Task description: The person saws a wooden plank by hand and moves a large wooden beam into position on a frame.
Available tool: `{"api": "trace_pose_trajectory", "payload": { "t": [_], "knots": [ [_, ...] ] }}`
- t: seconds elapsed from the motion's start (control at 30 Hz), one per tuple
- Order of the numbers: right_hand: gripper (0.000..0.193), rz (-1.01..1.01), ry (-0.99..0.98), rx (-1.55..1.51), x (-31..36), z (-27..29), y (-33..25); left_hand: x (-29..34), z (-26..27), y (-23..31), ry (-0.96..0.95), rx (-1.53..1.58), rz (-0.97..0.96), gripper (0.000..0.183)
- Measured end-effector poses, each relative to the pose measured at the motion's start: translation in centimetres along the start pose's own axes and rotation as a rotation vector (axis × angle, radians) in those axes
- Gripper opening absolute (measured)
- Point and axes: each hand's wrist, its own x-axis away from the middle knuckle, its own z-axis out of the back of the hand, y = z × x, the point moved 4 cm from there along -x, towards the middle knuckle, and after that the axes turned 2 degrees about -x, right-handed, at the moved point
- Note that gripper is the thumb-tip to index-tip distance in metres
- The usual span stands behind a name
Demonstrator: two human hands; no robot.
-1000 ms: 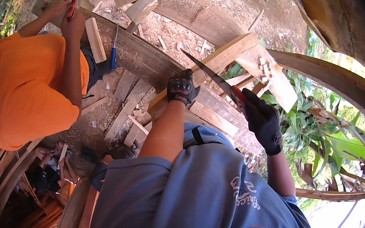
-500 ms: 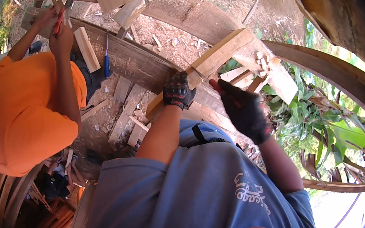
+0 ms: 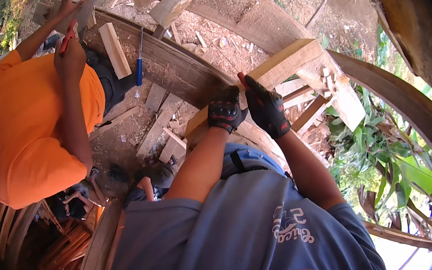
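Observation:
A squared, pale wooden beam (image 3: 288, 61) lies slantwise in front of me across a larger curved plank. My left hand (image 3: 226, 111), in a black glove, is closed round the beam toward its near left end; its fingertips are hidden. Just to its right, my right hand (image 3: 266, 108), gloved in black too, rests against the beam's near side. Its fingers are stretched out and held together, pointing up and left. Something red shows at the tip (image 3: 242, 80); whether it is part of the glove or a separate thing I cannot make out.
At left a person in an orange shirt (image 3: 31, 125) holds a red-handled tool (image 3: 70, 37). A blue-handled screwdriver-like tool (image 3: 140, 71) leans on a long plank (image 3: 174, 59). Offcuts (image 3: 115, 50) and shavings litter the ground. Leafy plants (image 3: 369, 110) grow at right.
My right hand has moved up and left onto the beam beside my left hand. The view has shifted slightly. The person in orange has drawn one hand away from the red-handled tool.

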Motion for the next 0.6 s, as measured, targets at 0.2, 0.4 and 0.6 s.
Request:
{"api": "trace_pose_trajectory", "payload": {
  "t": [0.2,0.4,0.6],
  "knots": [
    [0.041,-0.037,-0.037,-0.040,1.0,0.1,0.7,0.3,0.6,0.3,-0.037,0.040,0.061,0.046],
    [0.037,-0.146,-0.046,0.019,1.5,5.5,-7.3,0.4,1.0,0.4,-0.111,0.007,0.115,0.043],
    [0.035,-0.082,-0.097,0.083,8.3,13.1,-9.7,0.2,0.6,0.3,-0.189,-0.021,0.136,0.054]
  ]
}}
